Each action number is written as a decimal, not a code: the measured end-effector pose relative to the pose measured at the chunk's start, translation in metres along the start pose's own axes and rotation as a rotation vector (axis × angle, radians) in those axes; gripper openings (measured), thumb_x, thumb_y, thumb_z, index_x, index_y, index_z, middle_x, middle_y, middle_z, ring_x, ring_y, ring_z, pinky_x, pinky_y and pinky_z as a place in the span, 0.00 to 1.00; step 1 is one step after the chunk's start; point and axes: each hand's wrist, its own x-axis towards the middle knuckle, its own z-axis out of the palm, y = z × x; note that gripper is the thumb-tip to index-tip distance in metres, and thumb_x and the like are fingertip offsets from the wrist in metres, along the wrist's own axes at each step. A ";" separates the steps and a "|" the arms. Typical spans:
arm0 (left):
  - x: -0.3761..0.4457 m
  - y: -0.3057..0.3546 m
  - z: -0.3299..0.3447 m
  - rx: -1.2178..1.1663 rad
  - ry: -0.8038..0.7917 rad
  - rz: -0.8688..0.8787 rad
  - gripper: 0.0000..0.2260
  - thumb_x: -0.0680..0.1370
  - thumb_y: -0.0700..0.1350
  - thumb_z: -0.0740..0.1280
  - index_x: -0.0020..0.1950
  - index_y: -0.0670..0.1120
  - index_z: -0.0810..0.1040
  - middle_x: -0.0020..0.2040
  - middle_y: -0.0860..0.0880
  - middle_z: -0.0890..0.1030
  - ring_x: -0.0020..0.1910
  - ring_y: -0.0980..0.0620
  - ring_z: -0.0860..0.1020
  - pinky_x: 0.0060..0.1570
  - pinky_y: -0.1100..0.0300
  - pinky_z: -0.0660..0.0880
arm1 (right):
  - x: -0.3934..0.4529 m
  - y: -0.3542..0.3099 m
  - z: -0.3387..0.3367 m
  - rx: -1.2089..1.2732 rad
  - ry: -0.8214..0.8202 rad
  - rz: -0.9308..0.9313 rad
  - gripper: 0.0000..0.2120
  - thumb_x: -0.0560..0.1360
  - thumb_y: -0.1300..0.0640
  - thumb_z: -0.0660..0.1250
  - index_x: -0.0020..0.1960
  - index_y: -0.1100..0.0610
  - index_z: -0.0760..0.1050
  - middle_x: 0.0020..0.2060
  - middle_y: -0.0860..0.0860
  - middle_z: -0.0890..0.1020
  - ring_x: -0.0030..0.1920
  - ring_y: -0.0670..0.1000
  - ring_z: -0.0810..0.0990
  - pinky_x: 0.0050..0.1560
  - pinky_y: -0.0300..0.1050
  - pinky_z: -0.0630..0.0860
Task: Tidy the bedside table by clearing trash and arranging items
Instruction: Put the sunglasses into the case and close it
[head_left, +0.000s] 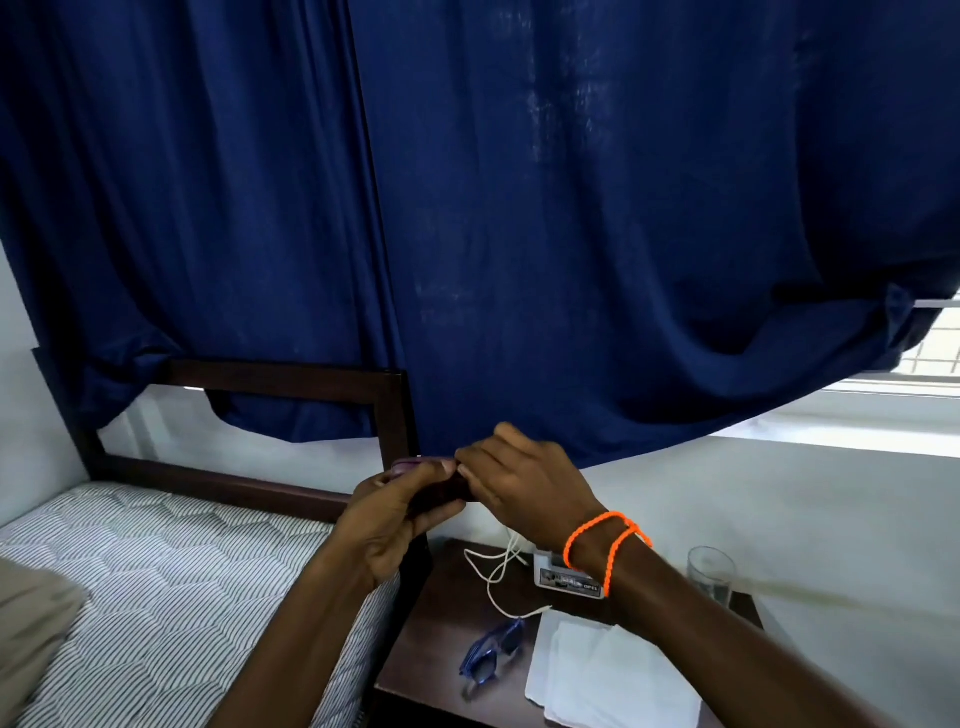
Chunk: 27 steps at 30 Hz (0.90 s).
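Both hands are raised above the dark wooden bedside table (441, 618). My left hand (400, 514) grips a small dark maroon object (441, 491), mostly hidden by fingers. My right hand (519, 483), with orange cords on the wrist, pinches the same object's upper right end. On the table lie blue-framed sunglasses (493, 652), a white cable (501, 571), a small white box with a label (563, 574), white paper sheets (608, 670) and a clear drinking glass (710, 574).
A bed with a striped mattress (171, 571) and a dark wooden headboard (291, 389) stands left of the table. A tan pillow (31, 639) lies at its near left. Dark blue curtains (519, 208) hang behind. A window sill (883, 410) runs at the right.
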 end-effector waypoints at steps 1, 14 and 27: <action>0.000 0.000 0.000 -0.006 -0.005 -0.001 0.17 0.73 0.37 0.74 0.60 0.31 0.80 0.56 0.33 0.84 0.58 0.38 0.84 0.53 0.47 0.84 | 0.000 0.000 -0.001 -0.012 0.010 -0.006 0.08 0.80 0.54 0.64 0.53 0.54 0.80 0.44 0.48 0.83 0.47 0.51 0.79 0.27 0.46 0.74; -0.005 -0.002 -0.002 -0.144 -0.091 -0.005 0.28 0.69 0.31 0.75 0.68 0.32 0.74 0.64 0.31 0.80 0.61 0.36 0.82 0.59 0.43 0.81 | 0.013 0.015 -0.014 0.364 -0.091 0.271 0.16 0.77 0.42 0.65 0.55 0.52 0.81 0.47 0.45 0.82 0.48 0.47 0.75 0.45 0.41 0.74; -0.016 -0.011 -0.004 -0.109 -0.192 -0.010 0.32 0.65 0.22 0.68 0.70 0.34 0.72 0.66 0.29 0.77 0.63 0.32 0.80 0.57 0.38 0.80 | 0.011 0.005 -0.007 0.990 -0.104 0.906 0.17 0.76 0.39 0.66 0.43 0.52 0.81 0.38 0.44 0.83 0.39 0.41 0.81 0.43 0.39 0.76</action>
